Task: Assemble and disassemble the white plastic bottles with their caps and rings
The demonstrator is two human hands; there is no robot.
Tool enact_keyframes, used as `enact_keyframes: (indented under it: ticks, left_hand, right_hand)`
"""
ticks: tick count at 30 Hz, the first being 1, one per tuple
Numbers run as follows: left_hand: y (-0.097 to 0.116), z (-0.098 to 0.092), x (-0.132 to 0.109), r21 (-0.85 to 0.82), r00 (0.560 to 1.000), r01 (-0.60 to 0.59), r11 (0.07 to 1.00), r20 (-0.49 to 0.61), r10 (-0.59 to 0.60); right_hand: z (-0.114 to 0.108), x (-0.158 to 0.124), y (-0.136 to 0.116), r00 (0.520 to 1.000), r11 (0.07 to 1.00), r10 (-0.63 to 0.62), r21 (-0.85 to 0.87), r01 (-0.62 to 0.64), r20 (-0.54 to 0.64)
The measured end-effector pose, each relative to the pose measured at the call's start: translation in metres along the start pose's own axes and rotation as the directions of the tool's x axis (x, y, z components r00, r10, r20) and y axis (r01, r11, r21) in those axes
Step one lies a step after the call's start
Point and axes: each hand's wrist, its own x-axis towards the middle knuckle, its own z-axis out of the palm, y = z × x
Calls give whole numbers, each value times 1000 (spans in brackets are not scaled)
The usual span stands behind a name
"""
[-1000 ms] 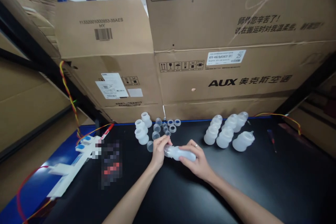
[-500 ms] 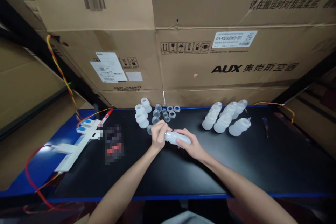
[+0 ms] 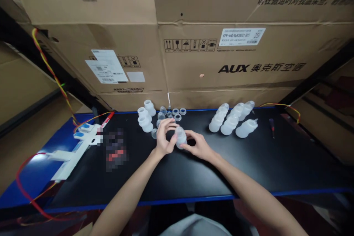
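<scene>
I hold a translucent white plastic bottle point(image 3: 181, 137) over the black table point(image 3: 193, 169), near its middle. My left hand point(image 3: 163, 136) is curled round the bottle's upper end, fingertips on its top. My right hand point(image 3: 197, 145) grips the bottle's lower side with thumb and fingers. The bottle now stands nearly upright between both hands. Just behind my left hand lie small clear caps point(image 3: 160, 116) and rings point(image 3: 179, 111), with three short white bottle parts point(image 3: 145, 116) to their left.
Several finished white bottles point(image 3: 232, 121) lie at the back right. A small screwdriver point(image 3: 272, 127) lies further right. A white and blue device point(image 3: 80, 143) with red and yellow wires sits at the left. Big cardboard boxes point(image 3: 221, 44) wall off the back edge.
The bottle has been turned from lying sideways to nearly upright. My left hand has shifted onto its top. The camera has dipped, so the table's front edge shows.
</scene>
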Motion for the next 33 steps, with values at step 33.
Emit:
enact_keyframes:
  ticks: [33]
  left_hand:
    - [-28, 20, -9, 373, 826, 87, 924, 492, -277]
  right_hand:
    - [1, -1, 11, 984, 861, 99, -484, -159, -147]
